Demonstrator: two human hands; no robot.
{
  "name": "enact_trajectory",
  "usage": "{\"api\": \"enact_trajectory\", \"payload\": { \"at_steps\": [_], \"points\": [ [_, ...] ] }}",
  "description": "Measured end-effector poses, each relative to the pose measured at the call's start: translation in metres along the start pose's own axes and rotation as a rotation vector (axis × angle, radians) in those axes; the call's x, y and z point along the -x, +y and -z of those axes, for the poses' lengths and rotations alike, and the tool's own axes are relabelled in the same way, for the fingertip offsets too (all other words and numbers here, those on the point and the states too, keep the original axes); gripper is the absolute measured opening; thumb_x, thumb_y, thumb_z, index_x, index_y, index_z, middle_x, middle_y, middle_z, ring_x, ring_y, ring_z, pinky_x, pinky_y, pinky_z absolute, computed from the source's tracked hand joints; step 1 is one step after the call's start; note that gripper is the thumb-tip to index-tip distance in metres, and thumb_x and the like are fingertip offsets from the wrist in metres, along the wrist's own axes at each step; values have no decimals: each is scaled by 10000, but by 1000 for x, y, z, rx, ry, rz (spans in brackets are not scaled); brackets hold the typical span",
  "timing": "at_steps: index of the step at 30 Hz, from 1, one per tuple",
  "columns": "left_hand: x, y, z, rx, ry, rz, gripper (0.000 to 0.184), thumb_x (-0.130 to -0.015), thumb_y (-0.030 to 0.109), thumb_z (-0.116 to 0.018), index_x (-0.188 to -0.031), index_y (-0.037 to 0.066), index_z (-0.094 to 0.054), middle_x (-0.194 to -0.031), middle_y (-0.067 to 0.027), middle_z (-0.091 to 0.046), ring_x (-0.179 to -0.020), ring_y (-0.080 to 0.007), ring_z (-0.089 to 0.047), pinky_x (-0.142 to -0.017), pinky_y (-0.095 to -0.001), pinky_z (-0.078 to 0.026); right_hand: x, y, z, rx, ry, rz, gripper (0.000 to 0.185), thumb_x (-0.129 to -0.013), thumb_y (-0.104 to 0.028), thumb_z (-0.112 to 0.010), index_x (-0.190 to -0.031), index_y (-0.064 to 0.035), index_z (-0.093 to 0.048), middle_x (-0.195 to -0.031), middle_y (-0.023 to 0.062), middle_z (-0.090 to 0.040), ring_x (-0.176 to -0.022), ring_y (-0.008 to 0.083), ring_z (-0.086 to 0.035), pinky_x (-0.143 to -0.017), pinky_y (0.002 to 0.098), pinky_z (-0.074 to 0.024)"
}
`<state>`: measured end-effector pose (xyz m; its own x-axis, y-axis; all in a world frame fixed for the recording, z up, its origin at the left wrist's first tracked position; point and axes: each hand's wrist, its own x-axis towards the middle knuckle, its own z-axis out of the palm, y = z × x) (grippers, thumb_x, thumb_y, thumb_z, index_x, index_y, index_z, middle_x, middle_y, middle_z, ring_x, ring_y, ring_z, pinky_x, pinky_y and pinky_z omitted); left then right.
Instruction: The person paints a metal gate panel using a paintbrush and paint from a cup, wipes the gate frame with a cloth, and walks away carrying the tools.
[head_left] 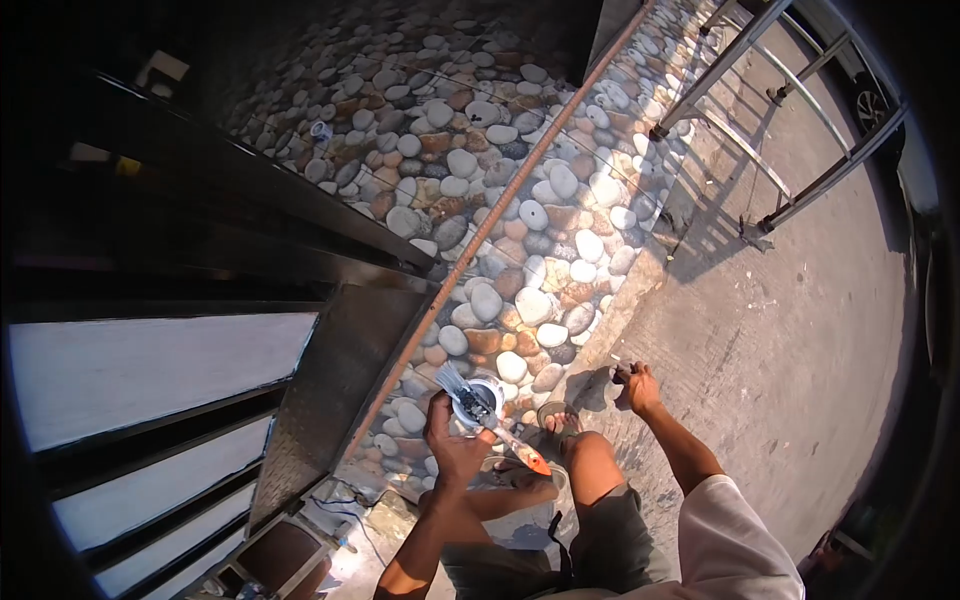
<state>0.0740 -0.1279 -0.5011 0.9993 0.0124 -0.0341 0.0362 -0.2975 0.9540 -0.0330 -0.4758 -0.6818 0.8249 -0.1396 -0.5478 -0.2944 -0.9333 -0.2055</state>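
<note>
A small round can [482,398] with dark contents is in my left hand [455,448], whose fingers wrap round its side. Across the can's top lies a paintbrush [515,447], its pale bristles toward the upper left and its orange-tipped handle toward the lower right. My right hand [638,388] is out to the right above the concrete, fingers closed on a small, thin white stick like a cigarette. Both of my feet, in sandals, are below the hands at the edge of the pebbled floor.
A pebble-patterned floor [462,163] is crossed by a rusty metal rail [520,178]. Dark metal framing with pale panels [160,362] stands at the left. A metal ladder-like frame [745,155] stands on the concrete [790,380], upper right. A toolbox-like container [270,560] is at lower left.
</note>
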Motion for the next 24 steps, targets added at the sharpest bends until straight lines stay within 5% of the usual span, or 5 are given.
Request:
{"api": "enact_trajectory", "payload": {
  "at_steps": [6,9,11,20,24],
  "points": [
    [8,148,-3,-17,-65,19,533,-643,116,-893,-1080,12,-607,-985,-85,-652,-861,-187,-651,-772,-323,-523,173,101,14,-184,143,-255,361,-846,-83,-531,-1144,-177,-714,-1153,284,-569,-1084,469,-572,-909,493,-524],
    [1,220,-7,-134,-86,-39,495,-640,138,-900,-1031,26,-616,-985,-110,-654,-866,-247,-678,-765,-356,-533,227,102,84,-238,14,-383,410,-824,-59,-525,-1162,-185,-721,-1232,302,-553,-1146,459,-545,-949,483,-504],
    [-6,255,-13,-143,-102,-41,486,-658,73,-879,-1052,17,-601,-1011,-85,-675,-909,-193,-675,-808,-334,-529,241,103,127,-297,17,-415,375,-826,-85,-558,-1145,-186,-727,-1199,287,-573,-1111,453,-554,-929,489,-514],
    [-97,369,-44,118,-8,-2,483,-669,46,-882,-1067,3,-611,-989,-102,-701,-908,-183,-696,-785,-322,-539,112,70,303,-317,283,-275,343,-868,-58,-491,-1093,-154,-732,-1179,297,-581,-1075,431,-583,-922,468,-501],
    [-160,387,-57,151,38,8,497,-667,69,-900,-1073,9,-621,-1007,-100,-711,-906,-188,-698,-794,-331,-542,20,11,407,-347,394,-7,333,-863,-57,-488,-1097,-125,-715,-1074,273,-610,-1028,464,-586,-858,522,-497]
  ]
}}
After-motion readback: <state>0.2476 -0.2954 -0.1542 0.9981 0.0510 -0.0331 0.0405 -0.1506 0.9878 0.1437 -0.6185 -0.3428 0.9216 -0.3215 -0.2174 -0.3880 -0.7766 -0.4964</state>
